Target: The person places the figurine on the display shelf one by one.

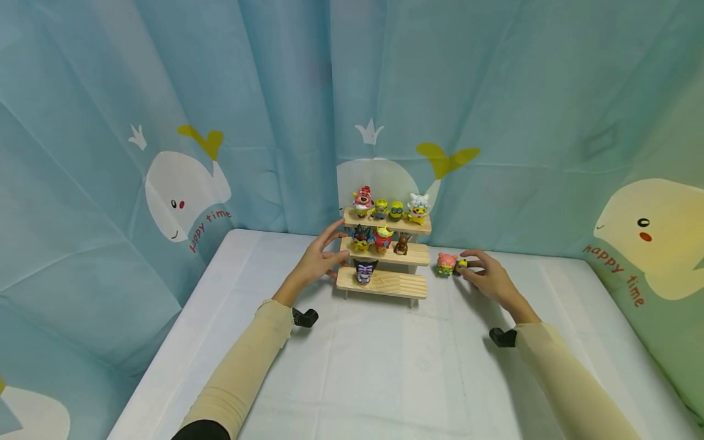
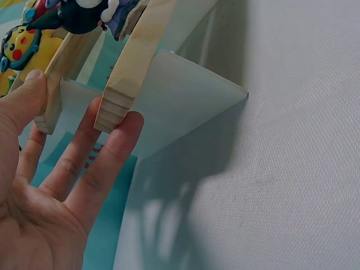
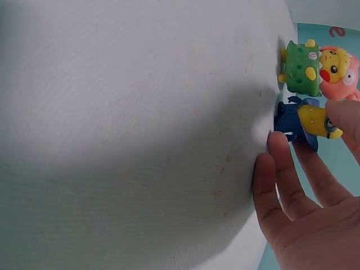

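Note:
A three-tier wooden display stand [image 1: 382, 281] holds several small figurines. My left hand [image 1: 319, 260] grips its left end: the thumb lies against the middle plank [image 2: 53, 107], and spread fingers reach behind it and touch the end of the lowest plank [image 2: 115, 107]. To the right of the stand, my right hand [image 1: 489, 278] pinches a yellow-and-blue minion figurine [image 3: 309, 119] by its head, between thumb and fingers. The minion is upright at the tabletop. Close beside it stands a figurine in a pink hood with a green body [image 3: 304, 70].
On the top tier are a pink bear figurine [image 1: 362, 200], two minions [image 1: 396, 211] and a white-hooded figurine [image 1: 418, 209]. The middle tier carries three figurines, one a brown bear [image 1: 402, 245]. A black-and-purple figurine [image 1: 364, 272] stands on the bottom tier. Behind hangs a blue curtain [image 1: 286, 122].

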`<state>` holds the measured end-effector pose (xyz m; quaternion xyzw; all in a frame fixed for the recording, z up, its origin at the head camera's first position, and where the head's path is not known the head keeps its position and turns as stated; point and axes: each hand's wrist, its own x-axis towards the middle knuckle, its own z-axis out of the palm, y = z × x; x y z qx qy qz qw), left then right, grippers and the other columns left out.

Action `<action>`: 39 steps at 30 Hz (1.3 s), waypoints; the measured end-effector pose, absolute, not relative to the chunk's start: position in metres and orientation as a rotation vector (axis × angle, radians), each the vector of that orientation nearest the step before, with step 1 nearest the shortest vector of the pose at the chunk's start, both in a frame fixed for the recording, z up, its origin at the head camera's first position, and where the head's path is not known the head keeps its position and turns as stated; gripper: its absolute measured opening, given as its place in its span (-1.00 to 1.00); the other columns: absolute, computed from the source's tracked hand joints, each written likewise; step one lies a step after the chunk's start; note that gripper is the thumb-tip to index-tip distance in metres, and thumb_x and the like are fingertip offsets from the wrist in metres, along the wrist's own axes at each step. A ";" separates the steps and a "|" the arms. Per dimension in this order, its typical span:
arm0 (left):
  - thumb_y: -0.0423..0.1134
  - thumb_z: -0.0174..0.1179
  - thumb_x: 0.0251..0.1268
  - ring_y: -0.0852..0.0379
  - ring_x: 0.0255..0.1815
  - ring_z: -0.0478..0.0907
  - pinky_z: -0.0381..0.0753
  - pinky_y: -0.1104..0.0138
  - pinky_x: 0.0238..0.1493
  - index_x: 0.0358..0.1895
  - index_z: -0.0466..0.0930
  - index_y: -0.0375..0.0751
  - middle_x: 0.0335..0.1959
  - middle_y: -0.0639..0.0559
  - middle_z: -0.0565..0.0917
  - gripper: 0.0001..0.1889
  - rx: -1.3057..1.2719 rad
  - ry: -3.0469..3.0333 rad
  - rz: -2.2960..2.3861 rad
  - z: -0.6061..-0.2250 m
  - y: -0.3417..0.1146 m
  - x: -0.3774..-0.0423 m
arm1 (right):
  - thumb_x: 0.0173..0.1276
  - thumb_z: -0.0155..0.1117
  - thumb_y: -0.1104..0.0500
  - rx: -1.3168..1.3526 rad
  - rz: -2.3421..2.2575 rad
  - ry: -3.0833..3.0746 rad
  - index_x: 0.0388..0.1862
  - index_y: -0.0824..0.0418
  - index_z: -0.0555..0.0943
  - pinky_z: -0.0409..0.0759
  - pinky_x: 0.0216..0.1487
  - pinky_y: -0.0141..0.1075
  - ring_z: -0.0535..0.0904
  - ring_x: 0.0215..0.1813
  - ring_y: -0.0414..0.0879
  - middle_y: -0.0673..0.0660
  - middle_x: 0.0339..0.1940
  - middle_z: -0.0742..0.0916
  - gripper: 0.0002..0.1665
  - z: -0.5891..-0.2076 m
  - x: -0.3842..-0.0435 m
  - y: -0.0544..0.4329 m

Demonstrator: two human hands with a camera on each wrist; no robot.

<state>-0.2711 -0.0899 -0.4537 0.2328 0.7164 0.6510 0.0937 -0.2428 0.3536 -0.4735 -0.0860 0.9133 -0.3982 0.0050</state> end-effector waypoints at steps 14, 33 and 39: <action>-0.23 0.24 0.52 -0.20 -0.23 0.74 0.62 -0.33 -0.42 0.63 0.07 0.42 0.52 -0.01 0.35 -0.21 0.707 2.186 1.924 -0.475 -0.090 -0.284 | 0.59 0.23 0.17 -0.232 -1.267 2.874 0.35 0.29 0.48 0.59 -0.20 -0.46 0.74 0.00 0.29 0.54 0.20 0.64 -0.55 -0.476 -0.243 0.352; -0.25 0.24 0.52 -0.07 -0.38 0.71 0.62 -0.32 -0.45 0.61 0.09 0.46 0.53 -0.10 0.33 -0.22 0.722 2.162 1.950 -0.477 -0.089 -0.285 | 0.61 0.20 0.13 -0.179 -1.207 2.887 0.37 0.25 0.49 0.60 -0.15 -0.39 0.75 0.00 0.24 0.50 0.20 0.65 -0.56 -0.475 -0.244 0.352; -0.25 0.23 0.52 0.00 -0.40 0.71 0.65 -0.27 -0.46 0.61 0.09 0.49 0.53 -0.10 0.33 -0.22 0.719 2.162 1.947 -0.477 -0.089 -0.284 | 0.58 0.24 0.14 -0.188 -1.200 2.902 0.33 0.27 0.53 0.61 -0.18 -0.37 0.76 -0.02 0.24 0.50 0.18 0.66 -0.56 -0.474 -0.243 0.353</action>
